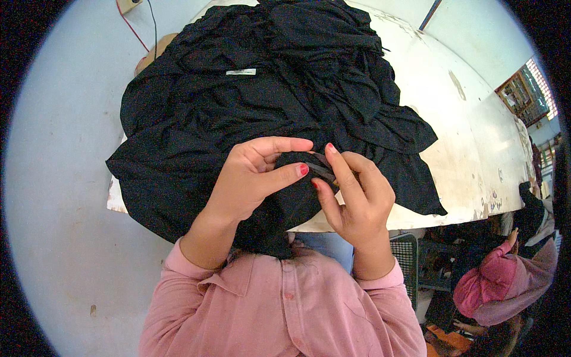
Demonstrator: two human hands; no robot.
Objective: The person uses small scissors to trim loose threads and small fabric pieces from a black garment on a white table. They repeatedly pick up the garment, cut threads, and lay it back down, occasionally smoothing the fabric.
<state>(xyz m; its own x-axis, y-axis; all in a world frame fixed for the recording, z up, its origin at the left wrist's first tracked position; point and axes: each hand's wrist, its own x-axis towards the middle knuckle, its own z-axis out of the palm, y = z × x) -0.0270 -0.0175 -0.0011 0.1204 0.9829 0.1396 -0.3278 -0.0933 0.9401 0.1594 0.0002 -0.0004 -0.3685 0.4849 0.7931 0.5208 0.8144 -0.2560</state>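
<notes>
A large heap of black fabric lies in folds before me, its lower part hanging over the near edge of the pale table. My left hand holds a folded bit of the black cloth between thumb and fingers. Close on its right is my right hand, its index finger and thumb at the same fold, around a small dark piece whose kind I cannot make out. Something small and yellowish shows partly behind the right fingers. A white label with writing lies on the fabric farther up.
The pale table has worn, stained patches and a curved-looking edge. At the lower right, beyond a dark plastic crate, a person in pink is at the rim of the view. Wires hang at the upper left by the wall.
</notes>
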